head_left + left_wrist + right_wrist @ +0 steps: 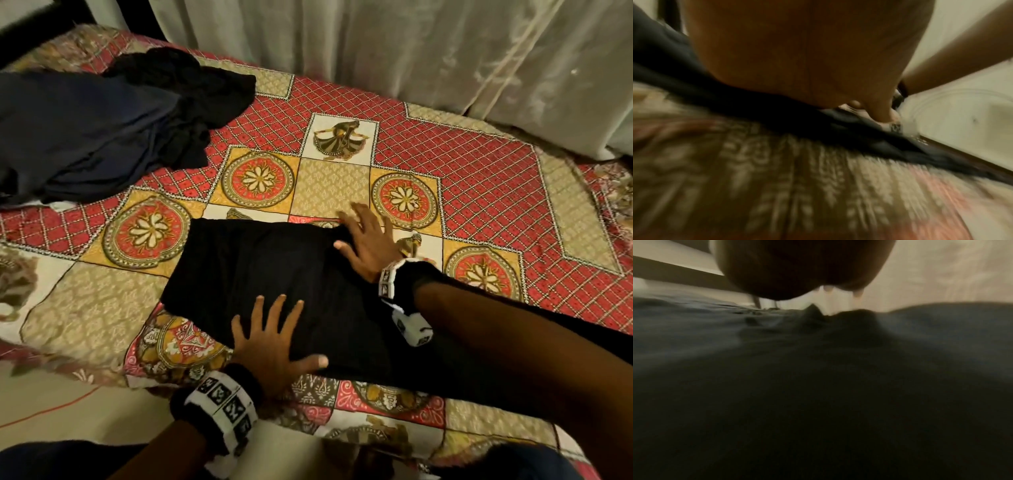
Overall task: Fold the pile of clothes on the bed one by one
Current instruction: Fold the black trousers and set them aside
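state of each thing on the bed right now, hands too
black garment: laid flat on the bedspread, folded into a rough rectangle
left hand: fingers spread, pressing flat on the garment's near edge
right hand: fingers spread, resting on the garment's far right corner
pile of dark clothes: crumpled, unfolded, at far left
bedspread: spread over the bed

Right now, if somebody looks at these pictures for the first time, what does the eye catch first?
First, both hands pressed flat with spread fingers on a black garment near the bed's front edge: the left hand on its near side, the right hand at its far corner. Then the bright red-and-yellow patterned bedspread, and the unfolded dark clothes pile at far left.
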